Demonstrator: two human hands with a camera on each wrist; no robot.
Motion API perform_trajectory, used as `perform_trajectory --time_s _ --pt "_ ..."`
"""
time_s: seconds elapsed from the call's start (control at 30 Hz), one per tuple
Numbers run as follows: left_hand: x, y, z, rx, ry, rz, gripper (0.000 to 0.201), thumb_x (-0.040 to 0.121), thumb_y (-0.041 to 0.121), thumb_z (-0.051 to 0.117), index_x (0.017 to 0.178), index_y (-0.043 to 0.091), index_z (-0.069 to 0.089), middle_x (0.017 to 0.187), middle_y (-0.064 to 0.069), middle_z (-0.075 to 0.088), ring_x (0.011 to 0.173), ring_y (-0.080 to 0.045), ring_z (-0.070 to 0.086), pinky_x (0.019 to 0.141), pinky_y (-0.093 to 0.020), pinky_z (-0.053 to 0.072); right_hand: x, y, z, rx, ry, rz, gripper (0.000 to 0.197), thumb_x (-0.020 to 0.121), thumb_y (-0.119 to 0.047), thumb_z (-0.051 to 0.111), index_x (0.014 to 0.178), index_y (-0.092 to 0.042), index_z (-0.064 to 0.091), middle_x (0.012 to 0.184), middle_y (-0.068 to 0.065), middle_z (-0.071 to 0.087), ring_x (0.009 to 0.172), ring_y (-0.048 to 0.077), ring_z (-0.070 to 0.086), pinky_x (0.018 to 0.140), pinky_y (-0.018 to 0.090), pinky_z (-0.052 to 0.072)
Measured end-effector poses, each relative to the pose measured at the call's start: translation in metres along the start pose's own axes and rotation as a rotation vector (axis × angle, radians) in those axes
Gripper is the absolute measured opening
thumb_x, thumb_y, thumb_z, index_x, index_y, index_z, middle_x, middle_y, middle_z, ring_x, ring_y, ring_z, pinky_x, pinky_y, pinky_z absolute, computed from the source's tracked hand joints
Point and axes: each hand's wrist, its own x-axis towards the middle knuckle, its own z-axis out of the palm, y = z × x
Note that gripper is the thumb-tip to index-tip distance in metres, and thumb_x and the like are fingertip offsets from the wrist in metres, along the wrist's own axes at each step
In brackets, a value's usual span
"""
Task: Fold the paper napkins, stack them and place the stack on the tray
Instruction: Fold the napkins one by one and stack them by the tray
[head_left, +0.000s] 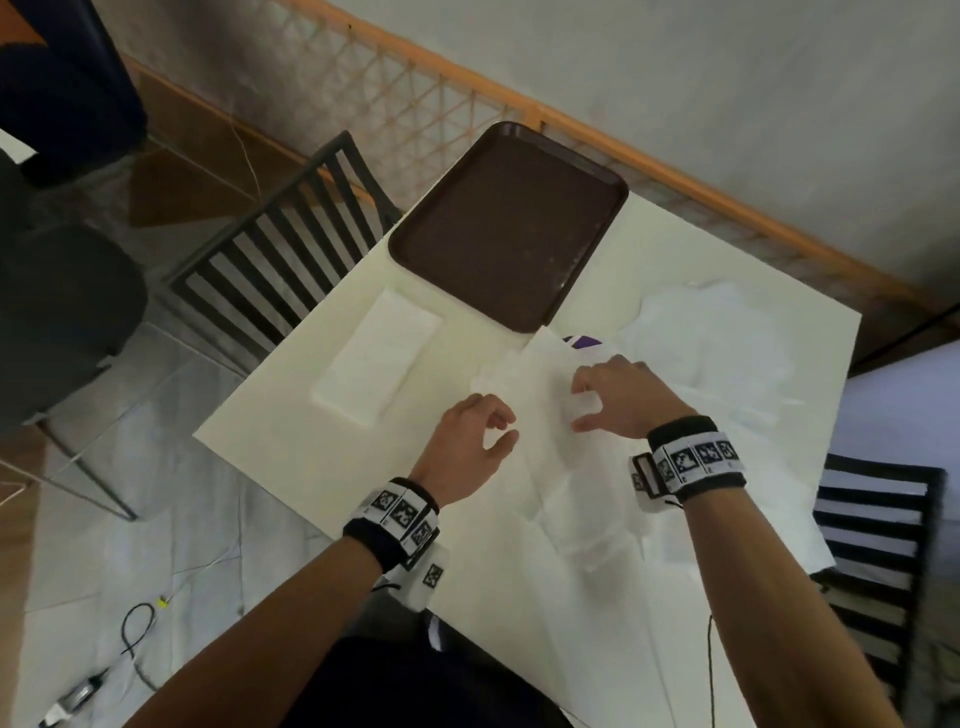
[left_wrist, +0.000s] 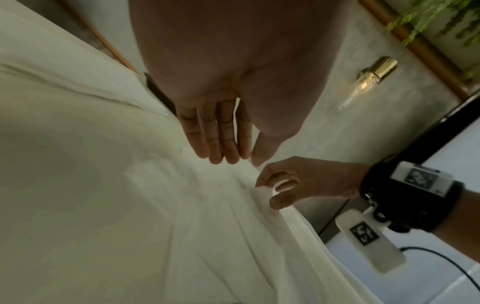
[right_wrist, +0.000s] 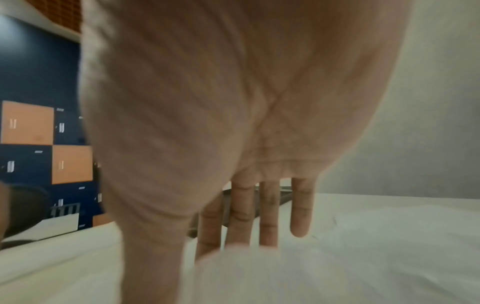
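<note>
A: Item one, the surface (head_left: 291, 436); white, square, seen from above in the head view.

B: Noted; item two?

A: Tray (head_left: 509, 223); dark brown, rectangular, at the far corner of the surface; nothing lies on it.

B: And the napkins?

A: Folded napkin (head_left: 379, 358); a long white rectangle lying flat, just beside the tray's near-left edge; apart from both hands. Open napkin (head_left: 540, 374); a white sheet spread in the middle of the surface, its far corner touching the tray's near rim. Loose napkins (head_left: 711, 343); a crumpled white heap to the right, near the far edge.

B: Hands?

A: Left hand (head_left: 470, 441); at the open napkin's left edge, fingers (left_wrist: 215, 142) straight and close together, tips down near the paper; whether they press it, cannot tell. Right hand (head_left: 621, 397); on the open napkin, fingers spread, thumb and forefinger pinching up a ridge of the paper in the left wrist view.

B: Other entries?

A: Chair (head_left: 280, 244); black, slatted back, left of the surface. Both wrists carry black bands with printed markers.
</note>
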Motion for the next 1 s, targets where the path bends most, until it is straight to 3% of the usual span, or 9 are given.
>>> perform_trajectory --time_s 0.07,0.17,0.23,0.4,0.5,0.6,0.73,0.9,1.0 --pt "0.006 0.009 0.013 -0.029 0.003 0.007 0.035 0.094 0.035 0.079 0.123 0.021 0.064 0.117 0.005 0.065 0.108 -0.008 0.062 0.097 -0.035 0.054 0.000 0.007 -0.002 0.006 -0.001 -0.051 0.027 0.093 -0.049 0.078 0.111 -0.031 0.072 0.111 -0.008 0.069 0.116 0.025 0.057 0.097 0.040 0.043" --pt "0.021 0.029 0.023 -0.103 -0.049 -0.039 0.080 0.081 0.051 0.088 0.146 0.025 0.050 0.140 0.009 0.057 0.125 -0.005 0.053 0.107 -0.023 0.043 0.001 0.004 -0.005 0.122 -0.007 -0.138 0.019 0.077 -0.059 0.080 0.083 -0.047 0.067 0.099 -0.008 0.068 0.103 0.024 0.060 0.086 0.039 0.047" --pt "0.035 0.040 0.026 -0.202 -0.109 -0.114 0.092 0.071 0.048 0.096 0.146 0.029 0.049 0.133 0.011 0.064 0.117 0.000 0.059 0.098 -0.014 0.044 0.001 -0.004 -0.005 0.185 0.072 -0.222 0.022 0.077 -0.055 0.085 0.086 -0.045 0.068 0.098 -0.011 0.066 0.102 0.021 0.057 0.085 0.038 0.047" --pt "0.051 0.024 0.032 -0.225 -0.073 -0.219 0.025 0.080 0.038 0.092 0.096 0.025 0.079 0.088 0.007 0.077 0.083 -0.011 0.068 0.083 -0.036 0.055 -0.021 -0.009 0.002 0.542 0.589 -0.146 0.025 0.097 -0.048 0.076 0.115 -0.032 0.069 0.118 -0.013 0.069 0.115 0.013 0.061 0.099 0.033 0.049" --pt "0.037 0.010 0.020 -0.376 0.017 -0.262 0.014 0.087 0.030 0.087 0.090 0.021 0.078 0.088 0.005 0.079 0.082 -0.012 0.070 0.082 -0.038 0.058 -0.049 -0.009 0.027 0.727 0.755 0.003 0.024 0.103 -0.044 0.072 0.117 -0.024 0.070 0.119 -0.011 0.074 0.113 0.010 0.066 0.096 0.029 0.050" --pt "0.019 -0.010 -0.001 -0.490 0.090 -0.378 0.015 0.092 0.021 0.084 0.099 0.012 0.074 0.095 -0.003 0.079 0.089 -0.018 0.073 0.080 -0.035 0.057 -0.069 -0.013 0.068 0.747 0.744 0.170 0.029 0.103 -0.049 0.068 0.120 -0.026 0.066 0.118 -0.006 0.072 0.109 0.017 0.068 0.094 0.035 0.053" --pt "0.000 -0.028 -0.020 -0.550 0.061 -0.518 0.041 0.087 0.023 0.088 0.119 0.014 0.064 0.112 -0.008 0.079 0.105 -0.029 0.076 0.083 -0.037 0.061 -0.083 -0.035 0.107 0.751 0.598 0.411 0.049 0.100 -0.068 0.057 0.129 -0.029 0.054 0.106 0.008 0.070 0.104 0.030 0.067 0.089 0.042 0.054" --pt "0.001 -0.017 -0.023 -0.648 0.012 -0.301 0.082 0.090 0.007 0.084 0.152 0.042 0.043 0.128 0.001 0.074 0.115 -0.014 0.073 0.092 -0.034 0.063 -0.088 -0.073 0.112 0.840 0.528 0.356 0.053 0.098 -0.071 0.057 0.144 -0.051 0.040 0.088 0.003 0.067 0.094 0.028 0.065 0.083 0.041 0.049" --pt "0.009 -0.013 -0.026 -0.494 0.009 -0.194 0.055 0.094 0.002 0.078 0.141 0.029 0.066 0.127 0.003 0.076 0.122 -0.012 0.070 0.109 -0.035 0.055 -0.078 -0.084 0.110 0.999 0.513 0.299 0.064 0.091 -0.057 0.079 0.144 -0.052 0.042 0.088 -0.012 0.063 0.083 0.019 0.062 0.084 0.039 0.054"
